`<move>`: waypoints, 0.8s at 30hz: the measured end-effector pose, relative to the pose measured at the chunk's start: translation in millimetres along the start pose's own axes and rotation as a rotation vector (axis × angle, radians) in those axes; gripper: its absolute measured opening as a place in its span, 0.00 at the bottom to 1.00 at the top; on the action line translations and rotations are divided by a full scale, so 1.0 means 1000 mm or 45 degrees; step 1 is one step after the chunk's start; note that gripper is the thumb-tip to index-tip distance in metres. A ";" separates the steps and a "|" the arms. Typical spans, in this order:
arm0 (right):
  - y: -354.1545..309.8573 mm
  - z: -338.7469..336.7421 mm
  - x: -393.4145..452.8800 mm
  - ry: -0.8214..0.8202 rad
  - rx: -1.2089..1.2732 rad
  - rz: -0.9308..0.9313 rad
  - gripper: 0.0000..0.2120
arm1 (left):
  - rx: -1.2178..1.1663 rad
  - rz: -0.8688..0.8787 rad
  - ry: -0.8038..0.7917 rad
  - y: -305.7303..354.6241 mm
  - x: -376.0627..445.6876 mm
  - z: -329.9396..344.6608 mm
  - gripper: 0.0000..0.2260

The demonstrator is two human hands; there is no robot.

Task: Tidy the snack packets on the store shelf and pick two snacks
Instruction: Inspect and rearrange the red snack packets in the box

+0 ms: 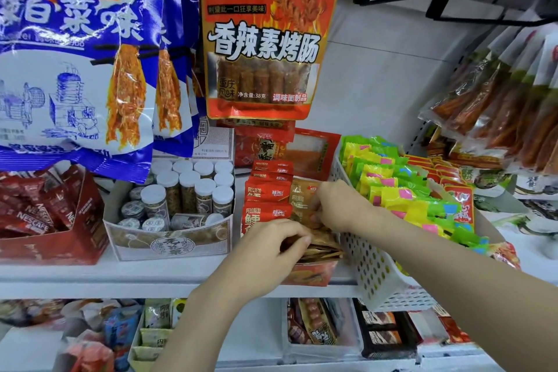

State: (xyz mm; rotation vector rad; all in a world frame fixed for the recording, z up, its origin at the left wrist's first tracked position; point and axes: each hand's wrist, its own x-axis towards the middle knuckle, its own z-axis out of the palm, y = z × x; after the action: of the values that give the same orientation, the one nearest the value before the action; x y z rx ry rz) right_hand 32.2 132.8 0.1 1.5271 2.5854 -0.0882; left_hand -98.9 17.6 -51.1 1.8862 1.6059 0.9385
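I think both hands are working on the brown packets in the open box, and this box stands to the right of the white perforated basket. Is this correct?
Not quite. The head view shows the left hand and right hand on the brown packets, but their box stands to the left of the white perforated basket, not to its right.
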 end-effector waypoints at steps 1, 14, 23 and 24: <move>0.001 -0.004 -0.002 0.039 0.001 -0.010 0.14 | -0.007 -0.002 0.003 0.000 0.000 0.000 0.10; 0.043 -0.096 -0.053 0.639 0.336 -0.061 0.08 | -0.142 -0.086 0.064 -0.001 -0.002 -0.005 0.10; 0.049 -0.103 -0.057 0.488 0.775 -0.111 0.06 | -0.928 -0.281 0.451 0.018 0.004 -0.011 0.18; 0.050 -0.105 -0.057 0.451 0.857 -0.116 0.06 | -0.973 -0.292 0.442 0.018 0.004 -0.011 0.16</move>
State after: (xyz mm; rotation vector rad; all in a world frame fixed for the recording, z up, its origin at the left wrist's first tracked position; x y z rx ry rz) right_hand 93.4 120.2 112.9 1.7353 3.0994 -0.8476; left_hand -95.5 17.4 -29.8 1.0367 1.3152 1.5522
